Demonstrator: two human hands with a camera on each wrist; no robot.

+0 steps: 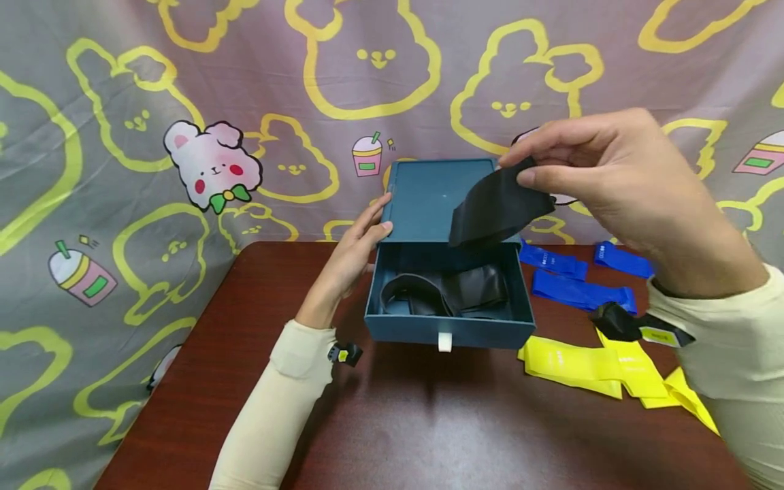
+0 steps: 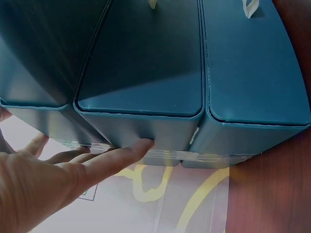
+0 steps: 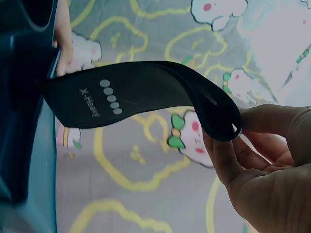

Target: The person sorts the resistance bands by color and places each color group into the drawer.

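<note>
My right hand [image 1: 618, 170] pinches one end of a black resistance band [image 1: 505, 204] between thumb and fingers. In the right wrist view the band hangs in a loop, with "X-Heavy" and a row of dots printed on it. Below it, the top drawer [image 1: 404, 328] of a blue drawer box [image 1: 435, 197] is pulled out. Black bands [image 1: 474, 289] lie loosely folded in that drawer. Against the left side of the box rests my left hand [image 1: 349, 262]; its fingers are fairly straight on the wall in the left wrist view.
Right of the box, blue bands [image 1: 582, 291] and yellow bands [image 1: 576, 365] lie flat on the dark red-brown table [image 1: 257, 347]. A patterned cloth [image 1: 318, 61] hangs behind. Two lower drawers with white pull tabs [image 2: 250, 8] show in the left wrist view.
</note>
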